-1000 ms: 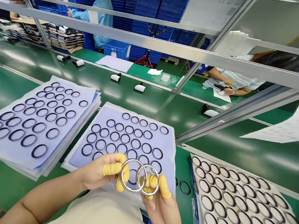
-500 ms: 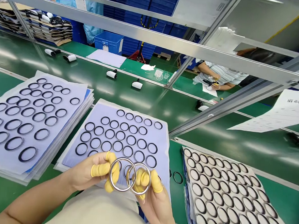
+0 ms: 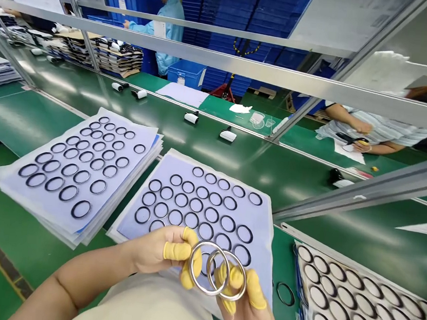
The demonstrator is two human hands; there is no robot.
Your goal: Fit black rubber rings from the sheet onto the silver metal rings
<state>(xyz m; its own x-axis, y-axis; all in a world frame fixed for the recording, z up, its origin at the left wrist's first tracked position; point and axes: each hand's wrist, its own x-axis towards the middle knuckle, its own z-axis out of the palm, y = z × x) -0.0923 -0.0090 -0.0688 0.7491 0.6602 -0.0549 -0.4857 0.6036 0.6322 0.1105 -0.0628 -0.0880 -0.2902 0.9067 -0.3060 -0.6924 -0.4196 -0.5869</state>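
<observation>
Head view, nearest first: the left hand (image 3: 159, 256) and right hand (image 3: 249, 306) hold two polished metal rings (image 3: 190, 268) up at chest height, overlapping, fingers closed narrowly on them. Yellow finger cots (image 3: 177, 251) probably keep skin off the metal. Just beyond, a lavender sheet (image 3: 256, 221) spaces black rings in rows so they stay apart. A stacked sheet pile (image 3: 142, 136) lies left, a loose black ring (image 3: 276, 292) sits on the green conveyor belt (image 3: 305, 200), and a co-worker's arm (image 3: 348, 116) works far right.
</observation>
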